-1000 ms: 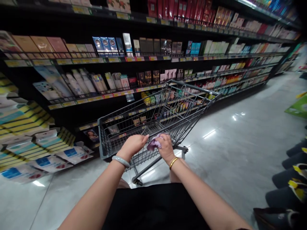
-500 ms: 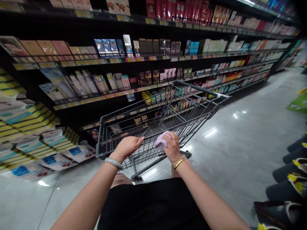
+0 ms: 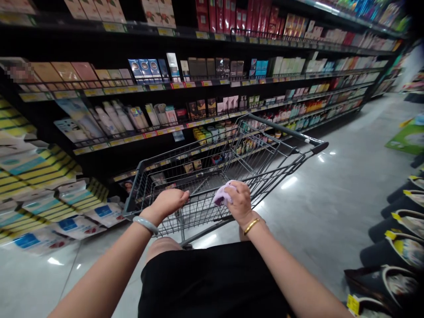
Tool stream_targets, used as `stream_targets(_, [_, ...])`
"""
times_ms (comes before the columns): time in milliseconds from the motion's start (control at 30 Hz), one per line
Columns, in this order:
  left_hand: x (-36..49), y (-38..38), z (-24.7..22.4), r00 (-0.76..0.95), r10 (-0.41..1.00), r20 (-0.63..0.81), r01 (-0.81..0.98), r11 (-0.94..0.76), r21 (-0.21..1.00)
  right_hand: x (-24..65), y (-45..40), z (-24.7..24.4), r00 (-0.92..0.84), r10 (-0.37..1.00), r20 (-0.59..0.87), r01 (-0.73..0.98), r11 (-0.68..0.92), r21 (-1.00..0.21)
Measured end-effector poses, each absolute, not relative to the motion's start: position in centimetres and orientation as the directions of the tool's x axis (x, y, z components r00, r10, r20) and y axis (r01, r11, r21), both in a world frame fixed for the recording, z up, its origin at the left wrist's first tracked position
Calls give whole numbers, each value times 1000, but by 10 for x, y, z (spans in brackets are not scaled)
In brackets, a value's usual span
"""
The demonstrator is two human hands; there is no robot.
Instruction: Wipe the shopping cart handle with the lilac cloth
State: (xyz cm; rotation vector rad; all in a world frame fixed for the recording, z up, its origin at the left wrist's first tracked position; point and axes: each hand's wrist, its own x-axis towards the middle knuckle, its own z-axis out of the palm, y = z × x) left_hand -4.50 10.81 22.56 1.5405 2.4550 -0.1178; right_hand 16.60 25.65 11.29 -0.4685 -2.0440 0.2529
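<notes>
A grey wire shopping cart [image 3: 202,212] stands crosswise in front of me, its handle at the far right. My left hand [image 3: 169,204] is closed over the near top rim of the basket, thumb toward the right. My right hand [image 3: 239,201] grips a bunched light purple cloth [image 3: 222,194] at the same rim, a little to the right. The cloth sticks out past the fingers and appears to touch the rim. No goods show inside the basket. My fingertips are partly hidden behind the hands.
Long shelves [image 3: 152,86] of boxed and bottled goods run behind the cart. Stacked white packages [image 3: 102,212] with yellow and black striping stand at the left. Several dark bins [image 3: 374,254] line the right side on the shiny grey floor [image 3: 308,216].
My left hand has shifted left along the rim. The cart has swung slightly, its handle end farther right. My right hand keeps the cloth at nearly the same spot.
</notes>
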Motion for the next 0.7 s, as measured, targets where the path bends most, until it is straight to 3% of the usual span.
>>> stream_targets(67, [-30,122,228,-389,905,-170,920,393,-12,166,251,116,-488,423,764,253,906,-340])
stream_targets(167, [0,150,229,-336,933,-131,940,342,23,167,242,123,-538,410,737,247,912,-328])
stream_targets(300, [20,179,223,-328,933,-150,938,341,69,168,248,150,-473,423,773,241,906,-348])
stream_targets(500, [13,182,213,-308,936,-172,941,326,88,169,256,162,-560,367,742,245,930,-275])
stream_targets(700, [13,178,214,-272,947,-171,952,291,92,166,258,186,-702,406,585,223,906,-361])
